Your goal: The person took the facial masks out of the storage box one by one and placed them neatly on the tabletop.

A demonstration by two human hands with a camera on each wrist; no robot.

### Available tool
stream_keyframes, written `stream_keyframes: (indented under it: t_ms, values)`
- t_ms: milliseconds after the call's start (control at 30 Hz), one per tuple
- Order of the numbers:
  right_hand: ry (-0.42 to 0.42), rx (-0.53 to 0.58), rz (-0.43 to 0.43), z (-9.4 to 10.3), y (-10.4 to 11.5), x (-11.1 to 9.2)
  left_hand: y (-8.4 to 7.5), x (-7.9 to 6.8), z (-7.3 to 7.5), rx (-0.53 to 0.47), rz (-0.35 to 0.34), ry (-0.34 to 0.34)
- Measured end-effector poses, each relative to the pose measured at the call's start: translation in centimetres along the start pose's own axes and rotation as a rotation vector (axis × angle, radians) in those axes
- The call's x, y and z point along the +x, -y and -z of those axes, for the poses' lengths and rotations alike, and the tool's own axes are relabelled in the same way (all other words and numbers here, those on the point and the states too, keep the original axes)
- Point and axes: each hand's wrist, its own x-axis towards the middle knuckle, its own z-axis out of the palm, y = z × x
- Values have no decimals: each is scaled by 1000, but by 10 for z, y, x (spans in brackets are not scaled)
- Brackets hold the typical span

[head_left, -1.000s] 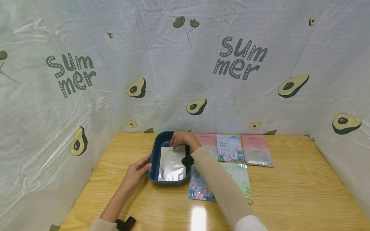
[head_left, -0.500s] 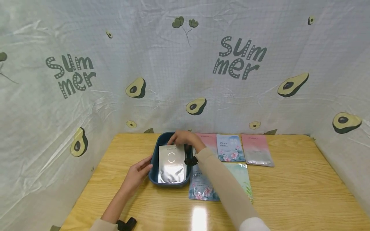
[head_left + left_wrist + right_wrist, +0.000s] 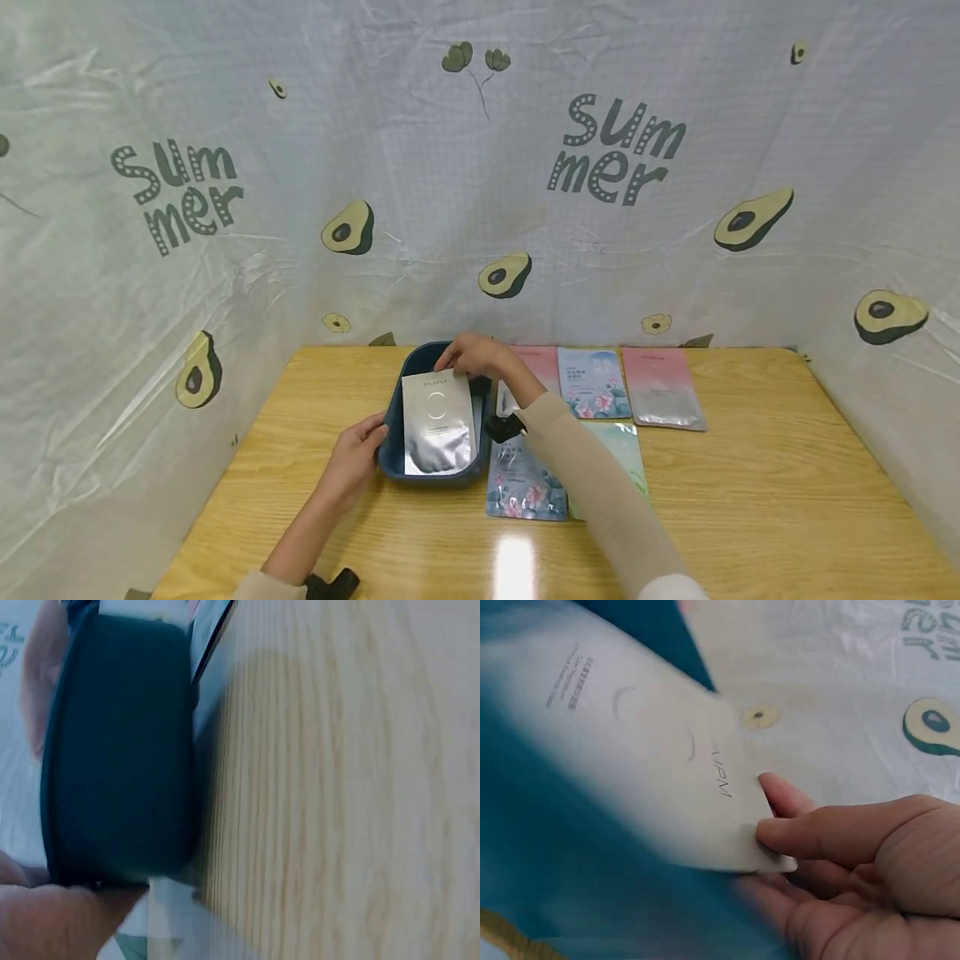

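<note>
A dark blue plastic tub (image 3: pixel 433 481) stands at the left of the wooden table. At its left wall is my left hand (image 3: pixel 358 454), thumb and fingers gripping the rim; the left wrist view shows the tub's outer side (image 3: pixel 120 750) close up. Inside lies a silvery-white face mask sachet (image 3: pixel 437 425) with a ring print, its far end raised. Between thumb and fingers my right hand (image 3: pixel 476 357) pinches the sachet's far right corner, plainly seen in the right wrist view. Under the sachet, the edge of another pale packet (image 3: pixel 476 421) shows.
Right of the tub lie several more sachets: two pink and silver, one of them (image 3: pixel 663 387) farthest right, a small blue floral one (image 3: pixel 594 382), a larger blue one (image 3: pixel 525 487) and a green one (image 3: pixel 626 454). A printed curtain (image 3: pixel 420 167) hangs behind the table.
The right hand has lifted the sachet's far end and drawn it slightly left, uncovering a packet edge beneath. My left hand keeps its grip on the tub.
</note>
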Motion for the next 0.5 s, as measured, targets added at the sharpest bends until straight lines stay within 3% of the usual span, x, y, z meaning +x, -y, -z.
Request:
stream_keyframes:
  t_ms: [133, 300, 500]
  values:
    - [18, 64, -28, -3, 4, -5, -2, -3, -8, 4, 7, -88]
    - [60, 171, 17, -8, 9, -8, -7, -5, -12, 12, 3, -188]
    - [7, 216, 55, -15, 6, -13, -11, -1, -9, 4, 14, -236]
